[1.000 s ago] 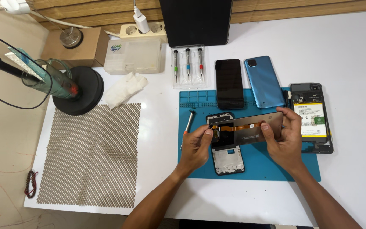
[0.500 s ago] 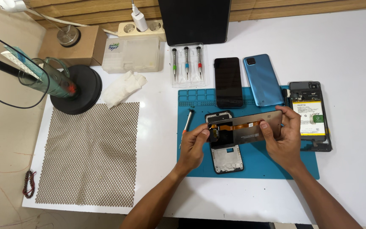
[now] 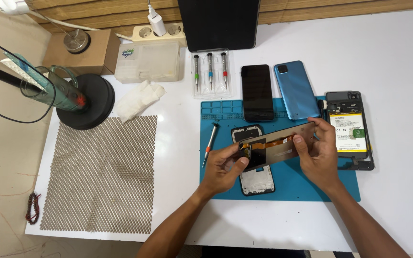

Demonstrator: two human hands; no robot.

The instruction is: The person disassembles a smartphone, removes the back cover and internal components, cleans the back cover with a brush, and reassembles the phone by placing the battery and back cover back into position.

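I hold a detached phone screen panel (image 3: 277,146) with an orange flex cable on its back, lifted above the blue work mat (image 3: 311,184). My left hand (image 3: 223,168) grips its left end and my right hand (image 3: 317,155) grips its right end. Under the panel a phone frame (image 3: 256,180) lies on the mat. An opened phone with its battery showing (image 3: 349,129) lies just right of my right hand. A small screwdriver (image 3: 210,143) rests at the mat's left edge.
A black phone (image 3: 257,92) and a blue back cover (image 3: 295,89) lie at the mat's far edge. Three screwdrivers in a clear case (image 3: 210,71), a plastic box (image 3: 147,62), a white cloth (image 3: 137,98), a mesh mat (image 3: 102,173) and a round black stand (image 3: 86,100) sit to the left.
Both hands stay on the screen panel over the mat; the panel has shifted only slightly.
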